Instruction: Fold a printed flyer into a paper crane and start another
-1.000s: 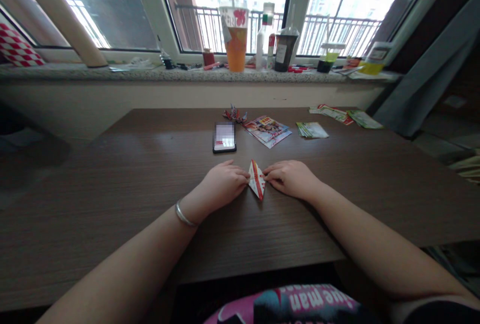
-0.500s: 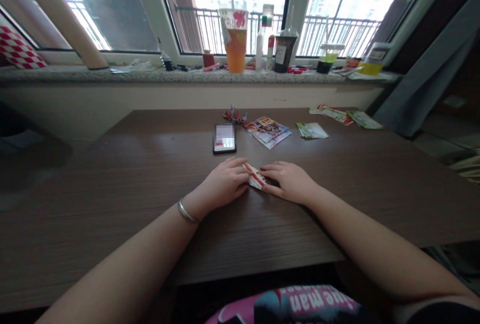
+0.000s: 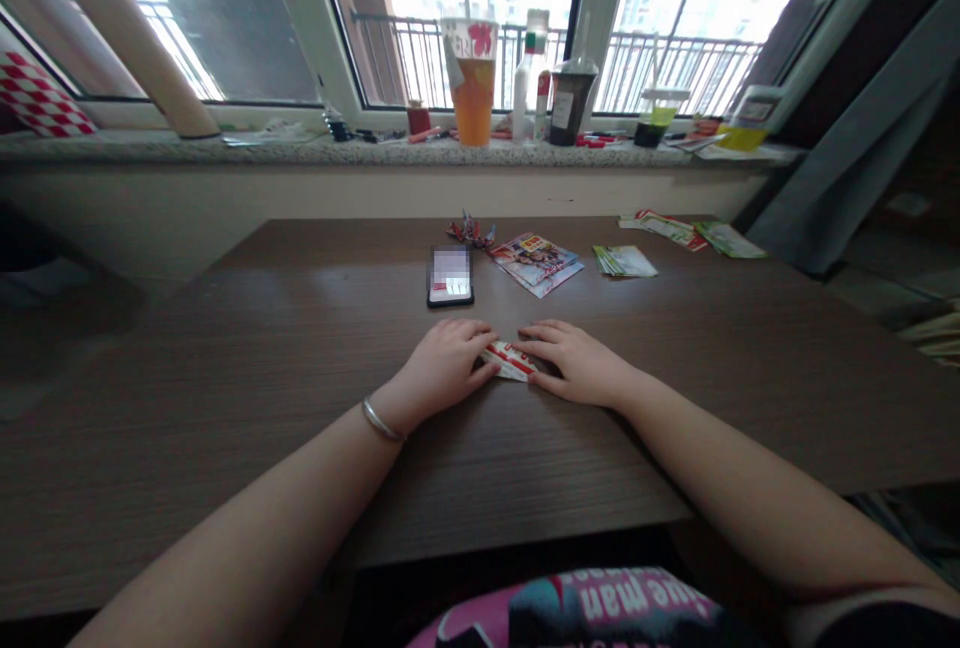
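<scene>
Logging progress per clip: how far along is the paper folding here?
Done: the small red-and-white paper is already folded into a compact flat piece. In hand: left hand and right hand press it down on the table from both sides. Left: it looks flat and unshaped next to the folded figures by the phone, so probably more folds.

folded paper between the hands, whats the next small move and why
Probably slide a fingertip along the fold to sharpen the crease: the folded paper lies flat on the table, and the left hand and right hand press down on it from either side.
</scene>
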`<state>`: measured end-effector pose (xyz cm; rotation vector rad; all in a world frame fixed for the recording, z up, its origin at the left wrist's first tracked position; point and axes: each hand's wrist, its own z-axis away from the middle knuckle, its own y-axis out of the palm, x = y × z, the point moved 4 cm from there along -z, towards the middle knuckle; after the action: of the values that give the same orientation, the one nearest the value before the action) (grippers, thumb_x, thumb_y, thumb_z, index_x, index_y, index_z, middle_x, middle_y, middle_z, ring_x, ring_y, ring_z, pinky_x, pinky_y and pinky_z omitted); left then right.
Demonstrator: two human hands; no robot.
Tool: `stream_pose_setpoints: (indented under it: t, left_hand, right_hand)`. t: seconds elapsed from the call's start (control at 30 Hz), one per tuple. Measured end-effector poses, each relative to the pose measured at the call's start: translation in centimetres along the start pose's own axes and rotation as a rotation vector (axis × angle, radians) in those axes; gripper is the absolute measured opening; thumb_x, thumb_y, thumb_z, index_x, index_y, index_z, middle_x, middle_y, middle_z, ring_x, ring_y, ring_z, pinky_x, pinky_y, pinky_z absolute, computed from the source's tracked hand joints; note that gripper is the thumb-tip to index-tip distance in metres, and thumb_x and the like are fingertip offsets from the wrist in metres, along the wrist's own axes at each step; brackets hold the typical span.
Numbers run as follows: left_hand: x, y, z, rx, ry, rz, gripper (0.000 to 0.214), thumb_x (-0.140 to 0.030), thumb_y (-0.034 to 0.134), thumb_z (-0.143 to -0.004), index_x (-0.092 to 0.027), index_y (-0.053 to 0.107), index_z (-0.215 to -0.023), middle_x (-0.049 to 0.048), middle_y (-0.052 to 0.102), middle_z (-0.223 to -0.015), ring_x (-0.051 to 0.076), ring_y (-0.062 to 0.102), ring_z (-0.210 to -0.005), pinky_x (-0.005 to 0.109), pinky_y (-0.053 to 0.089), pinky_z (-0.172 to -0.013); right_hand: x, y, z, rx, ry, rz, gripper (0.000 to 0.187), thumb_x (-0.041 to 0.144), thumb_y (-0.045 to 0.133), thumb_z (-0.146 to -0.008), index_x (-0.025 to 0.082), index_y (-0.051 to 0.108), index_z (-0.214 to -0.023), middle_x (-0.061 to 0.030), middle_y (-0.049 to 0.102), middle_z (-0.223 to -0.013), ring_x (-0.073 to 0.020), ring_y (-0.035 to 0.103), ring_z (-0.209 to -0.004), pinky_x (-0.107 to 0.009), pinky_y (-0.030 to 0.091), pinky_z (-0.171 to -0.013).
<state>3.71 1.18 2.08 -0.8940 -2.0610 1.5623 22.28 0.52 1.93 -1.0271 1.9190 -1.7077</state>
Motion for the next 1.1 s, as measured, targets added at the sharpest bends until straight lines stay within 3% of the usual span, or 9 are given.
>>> stream_pose_setpoints:
  t: [0.17, 0.4, 0.63, 1.1]
  left_hand:
    - [0.2, 0.1, 0.0, 0.016, 0.011, 0.020, 0.035, -0.041, 0.056, -0.089, -0.017, 0.061, -0.115, 0.0111, 0.062, -0.121, 0.028, 0.055, -0.113, 0.046, 0.040, -0.100]
    - [0.0, -0.2, -0.2, 0.029, -0.020, 0.110, 0.030, -0.038, 0.062, -0.085, -0.017, 0.060, -0.106, 0.0089, 0.064, -0.106, 0.025, 0.059, -0.101, 0.039, 0.046, -0.088]
    - [-0.1, -0.4, -0.3, -0.004, 0.002, 0.178, 0.029, -0.033, 0.065, -0.083, -0.018, 0.057, -0.107, 0.0064, 0.065, -0.101, 0.023, 0.061, -0.093, 0.034, 0.048, -0.081]
    - [-0.3, -1.2, -0.3, -0.167, 0.109, 0.236, 0.016, -0.020, 0.054, -0.090, -0.018, 0.059, -0.105, 0.0057, 0.066, -0.097, 0.020, 0.060, -0.088, 0.033, 0.048, -0.080]
  right_hand:
    - [-0.6, 0.5, -0.1, -0.008, 0.044, -0.023, 0.048, 0.032, 0.051, -0.088, 0.017, 0.055, -0.134, -0.0122, 0.053, -0.138, -0.0285, 0.045, -0.129, -0.047, 0.036, -0.109]
    - [-1.1, 0.9, -0.2, -0.040, 0.038, -0.132, 0.042, 0.021, 0.053, -0.085, 0.020, 0.061, -0.126, -0.0122, 0.053, -0.138, -0.0281, 0.044, -0.130, -0.048, 0.035, -0.109]
    - [-1.2, 0.9, -0.3, -0.058, 0.020, -0.252, 0.030, 0.013, 0.055, -0.080, 0.018, 0.070, -0.106, -0.0120, 0.057, -0.133, -0.0274, 0.045, -0.129, -0.049, 0.035, -0.109]
    - [-1.5, -0.2, 0.0, -0.304, -0.023, -0.321, 0.026, 0.007, 0.053, -0.080, 0.022, 0.068, -0.096, -0.0078, 0.063, -0.121, -0.0217, 0.054, -0.119, -0.046, 0.041, -0.103]
